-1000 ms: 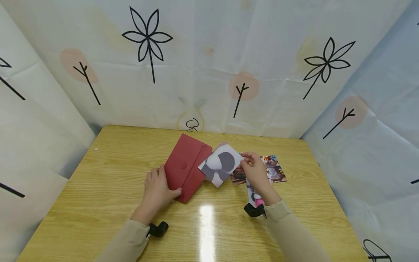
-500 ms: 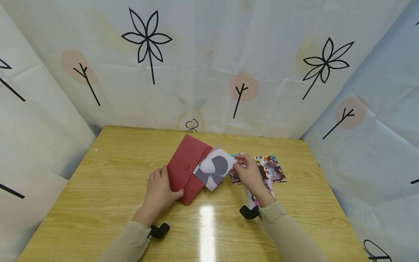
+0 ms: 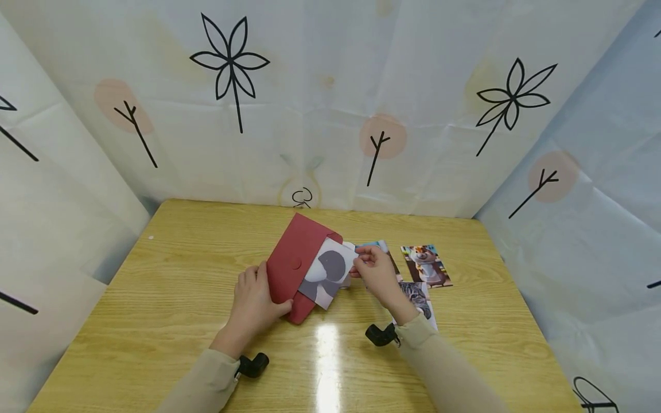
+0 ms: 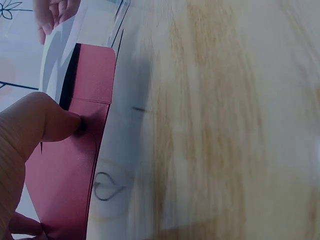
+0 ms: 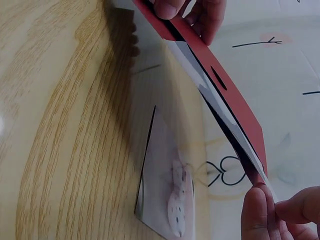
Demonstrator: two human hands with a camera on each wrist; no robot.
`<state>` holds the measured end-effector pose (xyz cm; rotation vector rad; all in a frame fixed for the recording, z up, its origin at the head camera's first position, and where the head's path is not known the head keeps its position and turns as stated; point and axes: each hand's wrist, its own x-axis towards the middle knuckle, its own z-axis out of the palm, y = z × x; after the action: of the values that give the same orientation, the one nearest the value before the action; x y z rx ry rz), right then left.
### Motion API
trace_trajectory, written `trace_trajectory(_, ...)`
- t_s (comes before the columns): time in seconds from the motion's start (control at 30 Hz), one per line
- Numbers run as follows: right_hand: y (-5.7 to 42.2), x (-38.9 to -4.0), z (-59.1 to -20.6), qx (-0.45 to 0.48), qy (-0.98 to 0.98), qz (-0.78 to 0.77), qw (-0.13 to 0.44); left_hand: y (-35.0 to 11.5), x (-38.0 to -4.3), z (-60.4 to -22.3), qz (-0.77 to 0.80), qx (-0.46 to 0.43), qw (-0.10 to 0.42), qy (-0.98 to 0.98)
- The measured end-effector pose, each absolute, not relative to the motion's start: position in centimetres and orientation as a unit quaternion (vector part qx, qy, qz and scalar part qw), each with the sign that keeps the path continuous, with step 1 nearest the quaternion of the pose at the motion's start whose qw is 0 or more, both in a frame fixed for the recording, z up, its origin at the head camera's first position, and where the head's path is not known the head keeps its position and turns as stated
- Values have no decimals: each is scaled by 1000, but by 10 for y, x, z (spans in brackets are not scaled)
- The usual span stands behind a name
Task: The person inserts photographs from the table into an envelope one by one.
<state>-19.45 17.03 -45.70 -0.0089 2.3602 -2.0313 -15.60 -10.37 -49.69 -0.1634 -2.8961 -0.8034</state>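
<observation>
My left hand (image 3: pixel 255 307) grips a red envelope (image 3: pixel 294 252) at its near left side, thumb across the front by the opening. In the left wrist view that thumb presses at the mouth of the envelope (image 4: pixel 65 185). My right hand (image 3: pixel 378 278) pinches the right corner of a grey-and-white picture card (image 3: pixel 326 272). The card's left part is inside the open mouth, as the right wrist view shows from the edge, with the card (image 5: pixel 220 105) between the red walls. The envelope is held tilted above the table.
On the wooden table (image 3: pixel 170 310), a cartoon animal picture card (image 3: pixel 426 267) and a tabby cat card (image 3: pixel 415 295) lie to the right. Another card (image 3: pixel 386 249) is partly hidden behind my right hand. A patterned cloth (image 3: pixel 310 115) hangs along the table's back.
My right hand has moved left and slightly down, bringing the grey-and-white card from over the envelope's flap into its mouth. The envelope has shifted a little right. The cat card has come into view.
</observation>
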Motion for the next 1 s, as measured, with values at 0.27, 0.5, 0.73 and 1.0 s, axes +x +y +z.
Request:
trace_trajectory(0.27, 159, -200, -460, 2, 757, -653, 21, -102, -154, -496, -258, -67, 83, -960)
trace_trajectory(0.5, 150, -202, -453, 5, 752, -658, 35, -101, -153, -495, -252, -74, 87, -961)
trace_trajectory(0.73, 145, -208, -457, 4, 749, -661, 39, -101, -152, -493, -247, -85, 83, -962)
trace_trajectory(1.0, 139, -211, -458, 19, 747, -663, 36, -99, -151, -491, -251, -90, 79, -961)
